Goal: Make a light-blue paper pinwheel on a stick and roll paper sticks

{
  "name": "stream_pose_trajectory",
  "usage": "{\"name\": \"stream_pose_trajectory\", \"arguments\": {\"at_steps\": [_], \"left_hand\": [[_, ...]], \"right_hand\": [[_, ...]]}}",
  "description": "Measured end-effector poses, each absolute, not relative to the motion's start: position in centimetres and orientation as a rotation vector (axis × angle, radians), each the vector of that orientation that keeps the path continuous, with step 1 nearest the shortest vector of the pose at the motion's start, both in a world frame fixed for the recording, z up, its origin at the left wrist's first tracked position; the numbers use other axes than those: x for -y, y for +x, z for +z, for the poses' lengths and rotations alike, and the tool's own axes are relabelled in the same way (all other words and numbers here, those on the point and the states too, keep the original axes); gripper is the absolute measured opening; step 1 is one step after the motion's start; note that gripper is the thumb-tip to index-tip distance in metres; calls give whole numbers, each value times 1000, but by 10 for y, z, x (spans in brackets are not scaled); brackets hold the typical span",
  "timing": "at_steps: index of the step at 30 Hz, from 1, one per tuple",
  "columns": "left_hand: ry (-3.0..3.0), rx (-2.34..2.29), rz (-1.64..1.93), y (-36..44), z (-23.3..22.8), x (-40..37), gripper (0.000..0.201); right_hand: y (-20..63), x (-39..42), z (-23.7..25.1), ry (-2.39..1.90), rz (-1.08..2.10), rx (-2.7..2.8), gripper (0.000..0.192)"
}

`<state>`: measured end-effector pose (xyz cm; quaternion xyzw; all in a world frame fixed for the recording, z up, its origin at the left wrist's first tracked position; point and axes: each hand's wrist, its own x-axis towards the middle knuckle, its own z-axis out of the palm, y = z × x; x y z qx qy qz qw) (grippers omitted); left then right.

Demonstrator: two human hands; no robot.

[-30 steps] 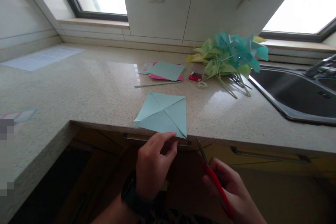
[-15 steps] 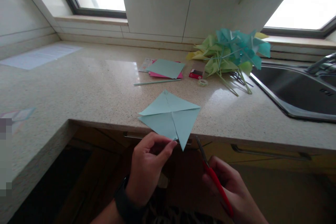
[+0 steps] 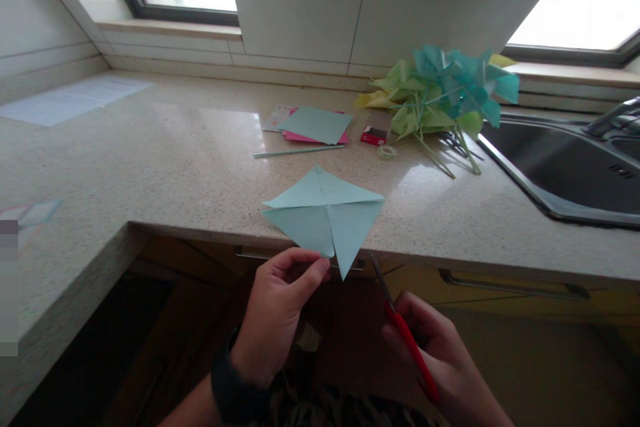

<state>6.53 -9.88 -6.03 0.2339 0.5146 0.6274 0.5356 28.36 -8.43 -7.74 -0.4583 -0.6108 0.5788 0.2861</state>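
Note:
A pale blue square of paper (image 3: 300, 221), slit from its corners toward the middle, lies partly on the counter and juts past its front edge. My left hand (image 3: 283, 307), with a dark band at the wrist, pinches the paper's near corner between thumb and finger. To the right of the paper, my right hand (image 3: 433, 340) grips red-handled scissors (image 3: 411, 350). Their metal blades look closed and point up toward the counter edge, apart from the paper.
Behind the paper lie thin pale sticks (image 3: 300, 151) and a stack of coloured sheets (image 3: 317, 124). A small red box (image 3: 375, 136) and a tape roll (image 3: 387, 152) sit beside them. Paper pinwheels (image 3: 445, 90) are heaped near the metal sink (image 3: 575, 160). Printed sheets (image 3: 75, 99) lie at left.
My left hand has shifted slightly left with the paper's near corner, and the paper has turned a little. The right hand stays in nearly the same place with the scissors.

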Motion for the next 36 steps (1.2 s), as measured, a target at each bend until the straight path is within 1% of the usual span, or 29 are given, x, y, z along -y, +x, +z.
{"name": "stream_pose_trajectory", "arguments": {"at_steps": [8,14,22,25,28,31,33,36], "left_hand": [[528,-1195,1519,64,-60,99,17],[498,-1206,1519,64,-58,100,17],[459,-1174,1533,66,-49,99,33],[447,-1172,1517,67,-47,101,37],[444,-1175,1496,68,-47,104,36],[444,-1167,1467,69,-47,106,37],[437,-1150,1444,70,-47,106,38],[415,-1094,1409,70,-47,107,38]], "right_hand": [[285,85,-80,-1228,1511,1656,32],[282,85,-74,-1266,1532,1654,35],[279,89,-68,-1256,1454,1697,37],[273,93,-63,-1271,1466,1590,38],[263,94,-59,-1218,1480,1485,33],[250,88,-52,-1151,1346,1458,23],[239,82,-45,-1159,1252,1420,22],[225,74,-35,-1175,1258,1416,25]]}}
